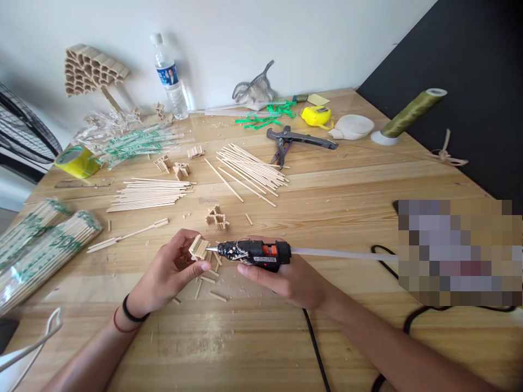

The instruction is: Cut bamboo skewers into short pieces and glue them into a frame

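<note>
My left hand (pixel 169 272) pinches a small block of short wooden stick pieces (pixel 199 248) between thumb and fingers. My right hand (pixel 281 275) grips a black hot glue gun (pixel 253 253), with a long clear glue stick (pixel 343 253) jutting from its back. The nozzle points left and is at the block's right side; whether it touches I cannot tell. Just beyond stands a lattice piece of short sticks (pixel 217 216). Loose cut stick pieces (pixel 218 296) lie beneath and around my hands.
Two piles of thin sticks (pixel 151 194) (pixel 253 171) lie farther back, near a dark cutter tool (pixel 300 139). Wrapped stick bundles (pixel 53 250) are at left. A water bottle (pixel 169 79), yellow tape measure (pixel 316 116) and thread spool (pixel 412 114) stand behind. A black cord (pixel 314 348) runs at right.
</note>
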`<state>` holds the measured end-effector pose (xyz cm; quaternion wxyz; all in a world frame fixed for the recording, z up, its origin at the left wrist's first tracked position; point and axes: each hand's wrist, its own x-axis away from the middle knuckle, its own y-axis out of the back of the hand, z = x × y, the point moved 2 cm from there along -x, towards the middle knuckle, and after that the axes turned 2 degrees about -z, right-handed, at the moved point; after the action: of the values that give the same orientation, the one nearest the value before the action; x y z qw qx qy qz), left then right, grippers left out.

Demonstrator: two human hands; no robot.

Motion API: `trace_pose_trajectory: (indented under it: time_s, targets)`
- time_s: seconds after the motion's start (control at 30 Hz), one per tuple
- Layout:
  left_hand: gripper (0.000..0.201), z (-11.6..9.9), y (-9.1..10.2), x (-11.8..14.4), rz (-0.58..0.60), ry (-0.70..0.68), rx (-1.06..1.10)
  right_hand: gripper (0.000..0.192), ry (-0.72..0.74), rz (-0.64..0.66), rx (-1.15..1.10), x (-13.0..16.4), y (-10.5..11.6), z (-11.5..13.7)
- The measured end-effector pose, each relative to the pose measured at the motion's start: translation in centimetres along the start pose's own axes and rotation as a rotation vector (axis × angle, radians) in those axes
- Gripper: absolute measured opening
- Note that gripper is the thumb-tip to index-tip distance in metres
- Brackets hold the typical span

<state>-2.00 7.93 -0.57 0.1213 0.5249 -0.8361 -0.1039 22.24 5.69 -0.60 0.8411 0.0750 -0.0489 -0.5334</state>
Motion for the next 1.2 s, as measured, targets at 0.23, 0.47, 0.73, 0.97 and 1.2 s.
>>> trace_pose_trajectory:
  time_s: [0.23,0.47,0.73,0.97,1.2]
  targets:
    - [0.034,-0.01,0.01,0.08,-0.004,0.001,-0.034,0.016,-0.025,-0.01,0.017,0.15,-0.05,-0.17]
    - [0.035,0.08,0.06,0.11,0.0,-0.003,-0.042,0.015,-0.01,0.006,0.0,0.01,-0.04,0.06]
    - [0.035,0.12,0.06,0.03,0.004,0.018,-0.028,0.015,-0.026,-0.01,0.003,-0.01,-0.09,0.07]
    - [0.036,0.01,0.04,0.09,0.004,0.007,-0.029,0.016,-0.031,-0.033,-0.003,0.0,0.01,0.0]
    - [0.038,0.11,0.07,0.12,0.008,0.025,-0.055,0.015,0.012,0.005,-0.022,0.09,-0.08,0.12]
